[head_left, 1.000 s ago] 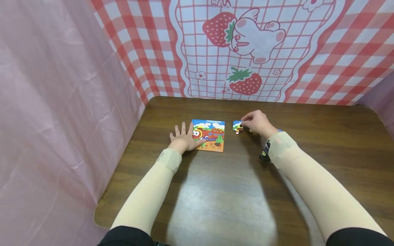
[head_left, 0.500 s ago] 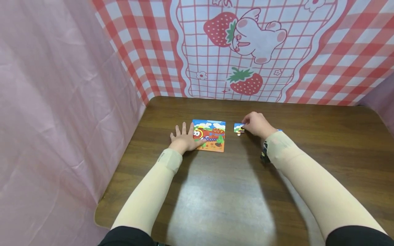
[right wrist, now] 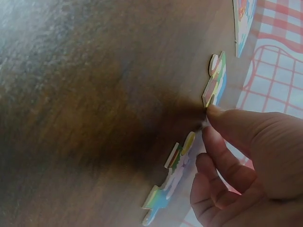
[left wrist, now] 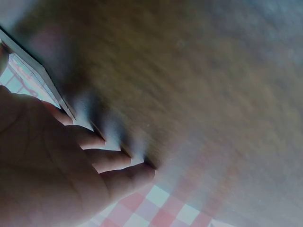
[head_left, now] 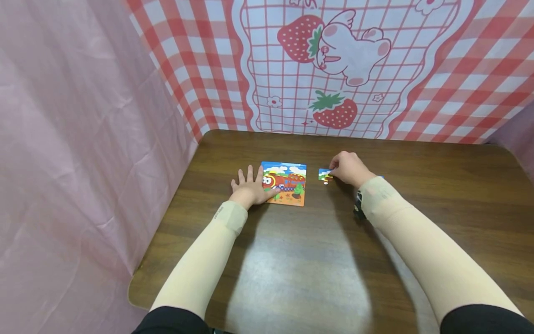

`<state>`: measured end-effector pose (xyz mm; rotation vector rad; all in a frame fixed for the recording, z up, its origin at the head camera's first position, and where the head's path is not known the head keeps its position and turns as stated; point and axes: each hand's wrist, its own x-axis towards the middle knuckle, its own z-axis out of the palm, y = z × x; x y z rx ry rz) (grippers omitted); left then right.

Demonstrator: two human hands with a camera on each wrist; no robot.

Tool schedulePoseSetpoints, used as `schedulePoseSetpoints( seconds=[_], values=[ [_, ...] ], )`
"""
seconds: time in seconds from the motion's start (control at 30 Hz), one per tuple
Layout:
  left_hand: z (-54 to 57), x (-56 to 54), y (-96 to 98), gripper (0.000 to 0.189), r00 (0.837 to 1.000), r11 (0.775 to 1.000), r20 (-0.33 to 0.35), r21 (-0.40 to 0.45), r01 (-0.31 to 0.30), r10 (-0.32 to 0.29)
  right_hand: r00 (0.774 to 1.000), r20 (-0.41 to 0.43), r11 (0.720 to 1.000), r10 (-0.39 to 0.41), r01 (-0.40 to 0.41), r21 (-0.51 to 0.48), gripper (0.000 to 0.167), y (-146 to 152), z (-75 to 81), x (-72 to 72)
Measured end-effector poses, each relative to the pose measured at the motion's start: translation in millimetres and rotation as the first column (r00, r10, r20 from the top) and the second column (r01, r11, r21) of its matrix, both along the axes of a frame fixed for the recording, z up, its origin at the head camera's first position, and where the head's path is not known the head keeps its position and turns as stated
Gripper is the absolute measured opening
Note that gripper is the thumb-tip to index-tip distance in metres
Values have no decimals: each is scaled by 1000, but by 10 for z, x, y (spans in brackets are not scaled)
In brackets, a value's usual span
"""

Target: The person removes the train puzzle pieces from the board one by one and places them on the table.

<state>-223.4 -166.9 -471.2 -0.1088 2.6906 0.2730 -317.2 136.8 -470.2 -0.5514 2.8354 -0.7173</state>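
On the wooden table lies a square picture puzzle [head_left: 289, 183] showing a red train under a blue sky. My left hand [head_left: 247, 191] rests with fingers spread across its left side, thumb over the lower part; the left wrist view catches the puzzle's edge [left wrist: 45, 78] beside the fingers. To the right of the puzzle, a small jigsaw piece [right wrist: 216, 78] with blue, green and red print lies apart from it. My right hand [head_left: 352, 170] pinches that piece's near end between thumb and index finger. More jigsaw pieces [right wrist: 176, 168] lie beneath the right hand, mostly hidden in the head view.
A blue bit of a piece [head_left: 381, 177] shows beyond the right wrist. Behind the wooden table [head_left: 300, 241] hangs a red-checked cloth [head_left: 217, 93] with strawberries. A pink curtain [head_left: 83, 139] runs down the left side.
The small jigsaw piece has shifted slightly right and nearer to me, and it now lies flatter, with my right hand at its edge. The left hand stays on the puzzle.
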Motion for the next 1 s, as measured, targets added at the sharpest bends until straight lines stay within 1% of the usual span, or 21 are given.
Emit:
schedulePoseSetpoints(
  seconds=[0.17,0.23,0.4,0.43,0.6,0.73,0.8,0.87,0.93,1.0],
  values=[
    [-9,-4,10,104,1000,1000,-2,-8,3,-3,1000,18,1000,-12,12,-6,8,1,14,21],
    [-30,-19,3,106,1000,1000,0,-14,5,-5,1000,27,1000,-13,13,-4,9,-2,22,26],
    [-25,-18,-1,106,1000,1000,0,-18,5,-5,999,49,1000,-19,19,-7,9,-10,37,23],
    [-10,-6,5,104,1000,1000,-3,-20,7,-7,999,50,1000,-21,22,-7,9,-13,37,22],
    [-28,-20,-13,103,1000,1000,-12,-24,17,-18,1000,23,1000,-6,6,-9,10,-15,33,25],
    [-12,-11,-17,103,1000,999,-9,-46,26,-27,1000,7,1000,1,-1,-24,11,-27,21,34],
    [-1,4,-6,102,999,997,-21,-63,43,-44,1000,-3,999,-5,5,-32,11,-42,20,36],
    [13,27,17,100,996,995,-38,-70,76,-79,1000,-13,999,-13,12,-43,12,-65,24,39],
    [26,57,53,98,990,990,-59,-68,126,-131,1000,-20,998,-18,17,-54,12,-99,35,49],
    [42,99,95,95,979,981,-72,-52,189,-193,1000,-17,998,-17,15,-67,12,-146,47,67]
  ],
)
